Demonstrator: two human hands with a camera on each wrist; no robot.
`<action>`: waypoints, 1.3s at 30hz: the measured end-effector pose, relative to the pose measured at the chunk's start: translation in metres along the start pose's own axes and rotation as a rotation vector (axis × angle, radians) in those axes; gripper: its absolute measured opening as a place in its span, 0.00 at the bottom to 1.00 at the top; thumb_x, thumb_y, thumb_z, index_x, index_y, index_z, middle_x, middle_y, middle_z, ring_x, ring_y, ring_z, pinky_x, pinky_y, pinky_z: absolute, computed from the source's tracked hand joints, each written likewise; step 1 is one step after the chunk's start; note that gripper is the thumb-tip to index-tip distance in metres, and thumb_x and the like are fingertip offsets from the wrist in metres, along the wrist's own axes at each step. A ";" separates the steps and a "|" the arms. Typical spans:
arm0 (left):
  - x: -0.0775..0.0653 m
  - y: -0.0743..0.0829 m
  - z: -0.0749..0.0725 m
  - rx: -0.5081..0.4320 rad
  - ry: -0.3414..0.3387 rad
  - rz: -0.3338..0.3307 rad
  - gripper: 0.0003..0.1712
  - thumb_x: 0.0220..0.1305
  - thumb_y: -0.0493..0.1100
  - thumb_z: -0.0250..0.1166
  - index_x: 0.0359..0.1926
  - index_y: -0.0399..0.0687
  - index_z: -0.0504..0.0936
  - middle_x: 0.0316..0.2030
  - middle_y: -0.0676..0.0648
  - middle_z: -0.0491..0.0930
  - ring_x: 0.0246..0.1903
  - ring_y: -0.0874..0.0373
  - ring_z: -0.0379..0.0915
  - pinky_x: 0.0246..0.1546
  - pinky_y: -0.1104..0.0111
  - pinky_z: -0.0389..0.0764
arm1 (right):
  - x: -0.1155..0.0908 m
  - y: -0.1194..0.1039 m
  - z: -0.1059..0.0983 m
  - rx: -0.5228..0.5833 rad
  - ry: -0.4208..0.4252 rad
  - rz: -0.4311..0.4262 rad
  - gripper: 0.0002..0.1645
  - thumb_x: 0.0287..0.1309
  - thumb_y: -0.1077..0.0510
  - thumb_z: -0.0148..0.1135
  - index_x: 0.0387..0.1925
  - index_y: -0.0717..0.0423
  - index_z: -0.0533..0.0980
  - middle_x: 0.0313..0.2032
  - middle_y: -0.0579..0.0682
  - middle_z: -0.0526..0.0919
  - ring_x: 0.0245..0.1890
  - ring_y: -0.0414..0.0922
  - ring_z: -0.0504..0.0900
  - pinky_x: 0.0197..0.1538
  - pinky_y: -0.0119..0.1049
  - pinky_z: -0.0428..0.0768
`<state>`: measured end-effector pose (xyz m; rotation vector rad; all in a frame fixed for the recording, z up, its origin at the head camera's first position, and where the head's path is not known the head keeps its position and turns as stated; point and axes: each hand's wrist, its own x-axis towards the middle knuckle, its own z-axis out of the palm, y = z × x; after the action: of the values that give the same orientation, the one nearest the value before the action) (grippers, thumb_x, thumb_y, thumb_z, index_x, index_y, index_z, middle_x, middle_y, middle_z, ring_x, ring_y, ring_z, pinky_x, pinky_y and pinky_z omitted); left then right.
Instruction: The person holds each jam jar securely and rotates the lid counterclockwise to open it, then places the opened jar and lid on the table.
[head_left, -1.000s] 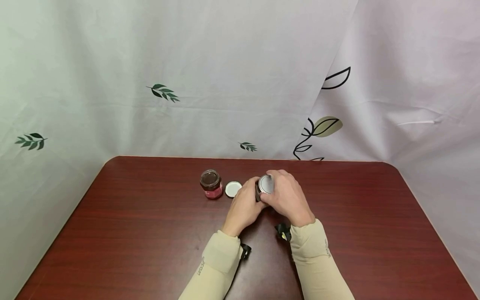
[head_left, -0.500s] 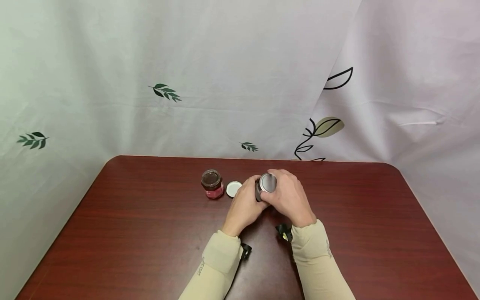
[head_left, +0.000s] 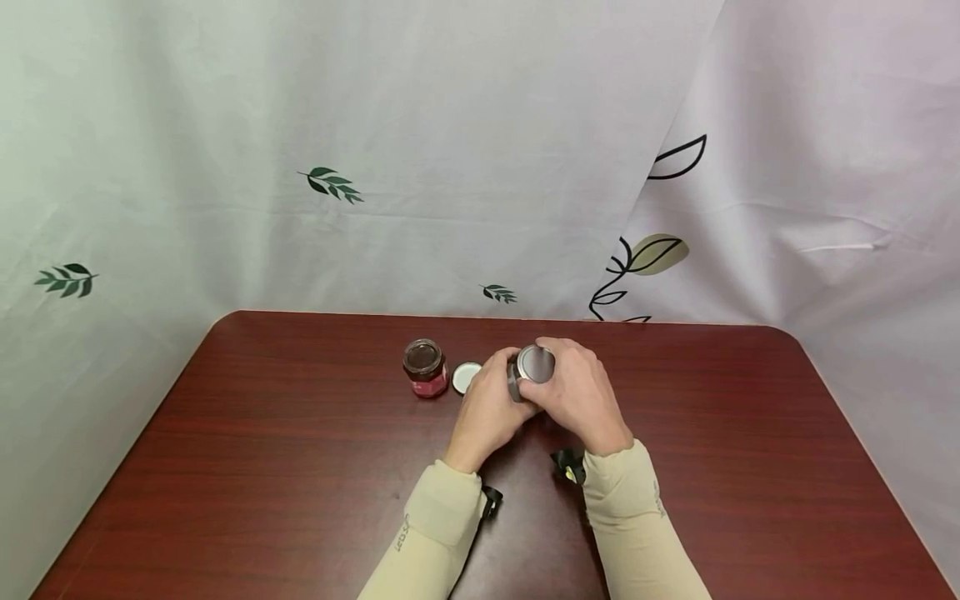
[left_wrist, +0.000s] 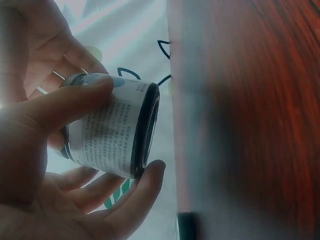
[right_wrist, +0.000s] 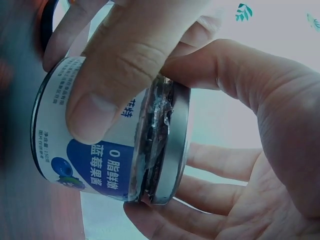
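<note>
A small glass jam jar [right_wrist: 107, 155] with a white and blue label picturing blueberries is held above the table in both hands. My left hand [head_left: 491, 404] grips its body, thumb across the label in the right wrist view and fingers beneath in the left wrist view. Around the jar's silver lid [head_left: 536, 365] curl the fingers and thumb of my right hand [head_left: 579, 392]. The lid sits on the jar's mouth, with dark contents or glass showing below its rim. From the head view the hands hide most of the jar's body.
Left of the hands, a second jar [head_left: 429, 387] with a red label and dark contents stands lidless on the brown table [head_left: 285, 467]. Close beside it lies a lid [head_left: 465, 378], white inside facing up. A pale patterned curtain [head_left: 420, 167] hangs behind the table.
Both hands stay on the jar in nearly the same place. The jar and its silver lid shift only slightly. The red-labelled jar and the loose lid stay where they were.
</note>
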<state>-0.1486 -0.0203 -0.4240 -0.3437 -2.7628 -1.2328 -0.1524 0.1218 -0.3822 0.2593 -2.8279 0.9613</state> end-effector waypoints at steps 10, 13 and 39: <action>-0.001 0.001 0.000 0.000 0.014 0.019 0.43 0.47 0.41 0.80 0.64 0.40 0.72 0.55 0.41 0.78 0.57 0.45 0.74 0.58 0.54 0.73 | 0.000 0.000 0.000 0.019 0.018 0.032 0.35 0.43 0.52 0.74 0.55 0.62 0.80 0.49 0.59 0.85 0.43 0.55 0.84 0.43 0.48 0.81; -0.001 0.001 0.000 0.006 0.015 0.023 0.44 0.46 0.42 0.81 0.64 0.41 0.71 0.55 0.41 0.77 0.57 0.44 0.72 0.58 0.53 0.73 | 0.000 0.000 0.001 0.028 0.029 0.033 0.33 0.44 0.51 0.73 0.54 0.61 0.81 0.47 0.58 0.85 0.41 0.54 0.84 0.41 0.47 0.81; 0.000 0.000 -0.002 0.018 0.099 0.064 0.41 0.46 0.48 0.79 0.61 0.40 0.75 0.53 0.42 0.78 0.50 0.50 0.77 0.52 0.55 0.78 | -0.004 -0.010 -0.003 0.038 0.041 0.030 0.36 0.55 0.43 0.72 0.57 0.65 0.78 0.54 0.62 0.81 0.49 0.58 0.81 0.49 0.51 0.79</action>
<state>-0.1487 -0.0212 -0.4226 -0.3566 -2.6562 -1.1759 -0.1465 0.1162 -0.3746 0.1992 -2.7871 1.0151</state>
